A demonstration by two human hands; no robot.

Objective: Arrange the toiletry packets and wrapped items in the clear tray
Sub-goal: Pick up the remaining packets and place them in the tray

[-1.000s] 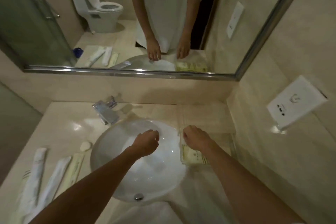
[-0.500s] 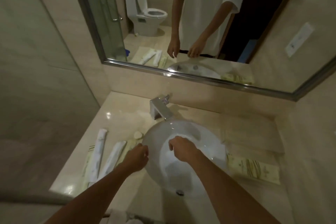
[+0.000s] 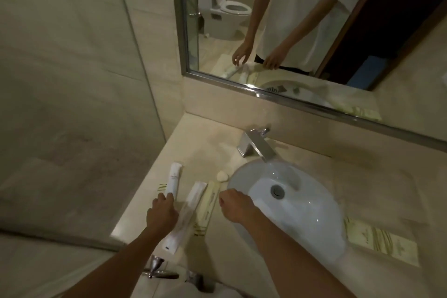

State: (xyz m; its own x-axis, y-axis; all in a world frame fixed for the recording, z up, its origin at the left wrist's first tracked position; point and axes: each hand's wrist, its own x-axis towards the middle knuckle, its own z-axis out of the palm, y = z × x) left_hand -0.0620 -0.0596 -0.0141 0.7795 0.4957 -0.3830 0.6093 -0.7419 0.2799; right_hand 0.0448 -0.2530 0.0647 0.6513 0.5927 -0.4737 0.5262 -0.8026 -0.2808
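Observation:
On the counter left of the sink lie a white wrapped stick, a second, longer white wrapped stick and a pale yellow packet side by side. My left hand rests its fingertips on the near end of the first stick, fingers apart, not closed round it. My right hand hovers with curled fingers over the sink's left rim, beside the yellow packet, holding nothing. The clear tray stands right of the sink with a green-striped packet in it.
A white sink fills the middle of the counter, with a chrome faucet behind it and a small round soap at its left rim. A glass shower wall stands at the left. A mirror hangs above.
The view has swung left. Both hands moved left from the sink bowl: my left hand now touches the white wrapped stick, and my right hand is at the sink's left rim.

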